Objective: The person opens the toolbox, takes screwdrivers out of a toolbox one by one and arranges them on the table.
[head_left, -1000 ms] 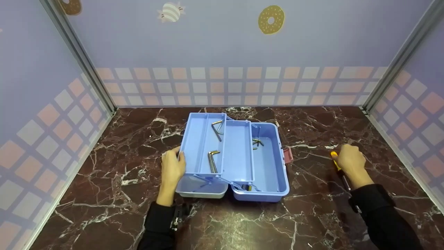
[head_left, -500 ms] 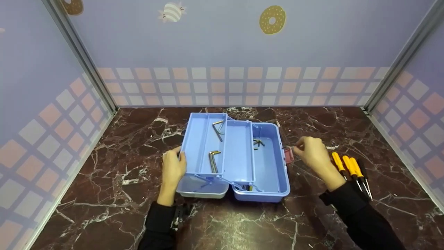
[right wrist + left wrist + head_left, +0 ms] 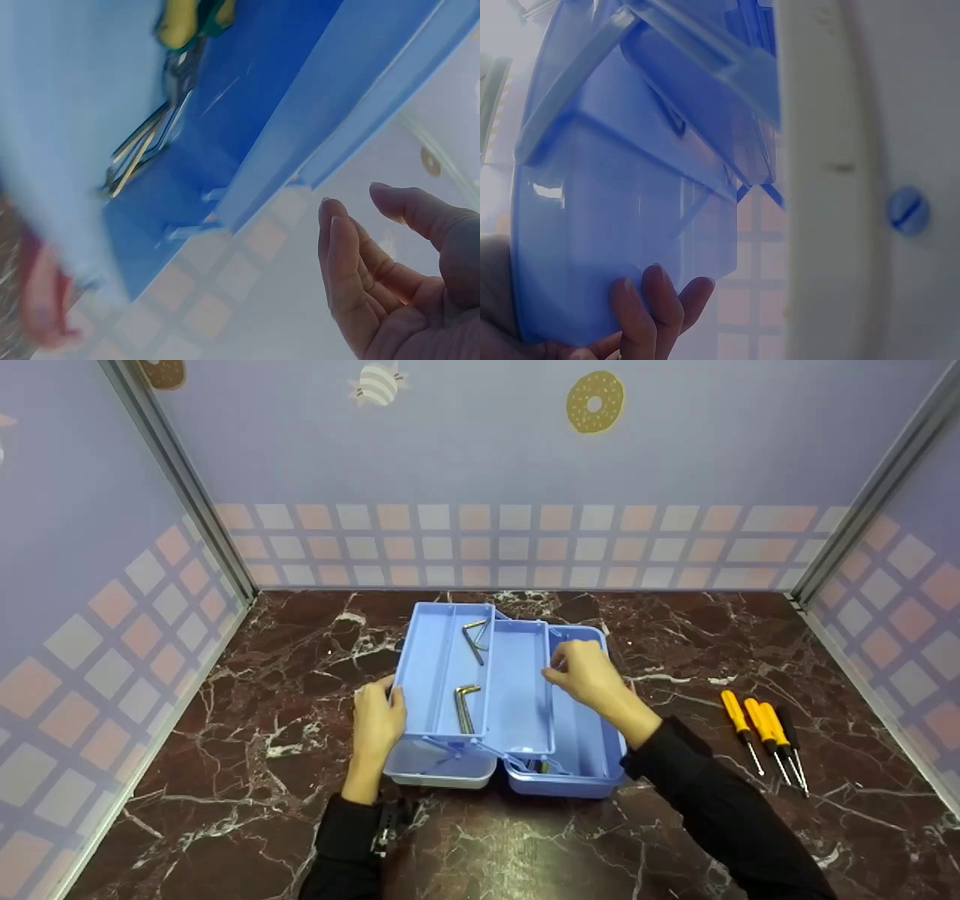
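Note:
A blue toolbox (image 3: 562,787) stands unfolded on the marbled table, with its stepped trays spread to the left. My left hand (image 3: 379,724) grips the left edge of the upper tray (image 3: 424,675). In the left wrist view, its fingers (image 3: 660,300) lie against the blue plastic. Above the inner edge of the deep right compartment hovers my right hand (image 3: 589,675). The right wrist view shows its thumb and fingers apart, nothing between them. L-shaped hex keys (image 3: 463,711) lie in the upper tray. More hex keys (image 3: 139,154) and a yellow-and-green-handled tool (image 3: 180,26) sit inside the deep compartment.
Several screwdrivers (image 3: 759,720), with yellow or black handles, lie on the table to the right of the box. A pink latch (image 3: 45,292) hangs on the box's right side. Patterned panels (image 3: 517,544) wall in the back and both sides.
My right hand has let go of a yellow-handled screwdriver on the table at right and moved left, past the latch, to above the toolbox. The left hand stays at the tray edge.

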The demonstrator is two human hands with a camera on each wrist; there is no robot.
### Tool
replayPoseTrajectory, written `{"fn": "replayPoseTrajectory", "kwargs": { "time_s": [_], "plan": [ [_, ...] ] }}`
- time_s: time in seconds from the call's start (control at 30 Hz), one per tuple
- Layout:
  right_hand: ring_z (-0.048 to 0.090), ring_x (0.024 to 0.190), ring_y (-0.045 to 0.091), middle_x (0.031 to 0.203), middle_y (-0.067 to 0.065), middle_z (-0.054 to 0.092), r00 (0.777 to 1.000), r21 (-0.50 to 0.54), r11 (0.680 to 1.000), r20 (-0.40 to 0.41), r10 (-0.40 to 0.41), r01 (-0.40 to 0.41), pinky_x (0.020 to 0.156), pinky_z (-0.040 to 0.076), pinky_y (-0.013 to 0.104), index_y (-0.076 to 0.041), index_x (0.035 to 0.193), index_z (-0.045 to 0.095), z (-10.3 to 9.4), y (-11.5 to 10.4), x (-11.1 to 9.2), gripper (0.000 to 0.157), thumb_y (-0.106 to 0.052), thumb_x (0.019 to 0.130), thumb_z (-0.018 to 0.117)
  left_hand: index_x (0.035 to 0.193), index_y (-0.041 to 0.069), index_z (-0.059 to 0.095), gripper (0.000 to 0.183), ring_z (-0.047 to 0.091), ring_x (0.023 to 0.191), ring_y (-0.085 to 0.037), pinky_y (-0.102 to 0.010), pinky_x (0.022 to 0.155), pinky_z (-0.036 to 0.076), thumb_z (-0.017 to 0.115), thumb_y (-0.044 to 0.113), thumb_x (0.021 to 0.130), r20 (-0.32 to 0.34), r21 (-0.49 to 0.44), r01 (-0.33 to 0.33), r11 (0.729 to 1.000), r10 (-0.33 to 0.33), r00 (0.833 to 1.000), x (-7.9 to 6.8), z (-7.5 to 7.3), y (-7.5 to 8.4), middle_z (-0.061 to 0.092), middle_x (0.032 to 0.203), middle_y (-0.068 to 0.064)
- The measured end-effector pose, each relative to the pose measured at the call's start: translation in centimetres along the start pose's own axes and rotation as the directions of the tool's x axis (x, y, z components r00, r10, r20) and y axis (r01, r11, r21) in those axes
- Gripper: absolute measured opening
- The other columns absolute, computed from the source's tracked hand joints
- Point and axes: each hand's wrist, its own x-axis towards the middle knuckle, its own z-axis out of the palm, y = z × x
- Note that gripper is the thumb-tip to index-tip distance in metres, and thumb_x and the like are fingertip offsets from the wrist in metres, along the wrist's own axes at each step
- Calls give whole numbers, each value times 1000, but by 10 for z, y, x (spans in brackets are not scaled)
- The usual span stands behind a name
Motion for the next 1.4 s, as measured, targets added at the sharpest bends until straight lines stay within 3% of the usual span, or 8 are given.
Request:
{"fn": "replayPoseTrajectory", "kwargs": {
  "time_s": [0.3, 0.43, 0.6, 1.03, 1.4],
  "plan": [
    [60, 71, 30, 76, 13, 64, 988, -86, 996, 145, 49, -36, 64, 47, 40, -1, 74, 65, 26, -28, 21, 25, -26, 74, 69, 102, -13, 60, 26, 53, 96, -42, -47, 82, 41, 49, -1, 82, 0, 0, -1, 1000, 1, 1000, 0, -1, 1, 59, 98, -29],
    [58, 62, 25, 67, 10, 62, 979, -103, 993, 191, 69, -50, 59, 47, 36, -1, 68, 63, 37, -33, 28, 27, -26, 75, 69, 103, -13, 60, 26, 53, 96, -42, -47, 81, 41, 49, -1, 83, 6, -1, 0, 1000, 0, 1000, 0, -1, 1, 59, 98, -29],
    [54, 55, 21, 62, 8, 59, 974, -153, 987, 211, 81, -49, 53, 45, 33, -2, 64, 60, 47, -39, 32, 26, -24, 76, 67, 103, -12, 60, 26, 52, 97, -43, -48, 83, 40, 49, 0, 82, 2, 5, 8, 1000, -8, 1000, -1, 0, 1, 59, 99, -28],
    [57, 64, 28, 72, 15, 59, 980, -195, 981, 194, 48, -9, 58, 47, 38, 0, 70, 54, 55, -40, 31, 27, -21, 74, 69, 101, -11, 61, 25, 54, 95, -42, -47, 81, 42, 50, -1, 81, -6, 4, -4, 1000, 4, 1000, 0, -1, 1, 60, 97, -28],
    [59, 73, 33, 79, 20, 60, 974, -204, 978, 214, 75, -30, 64, 48, 40, 3, 74, 55, 57, -42, 33, 26, -19, 75, 68, 100, -10, 62, 24, 55, 93, -41, -47, 80, 42, 50, -1, 81, -11, 10, -15, 1000, 15, 1000, 0, -1, 1, 61, 95, -26]
  ]
}}
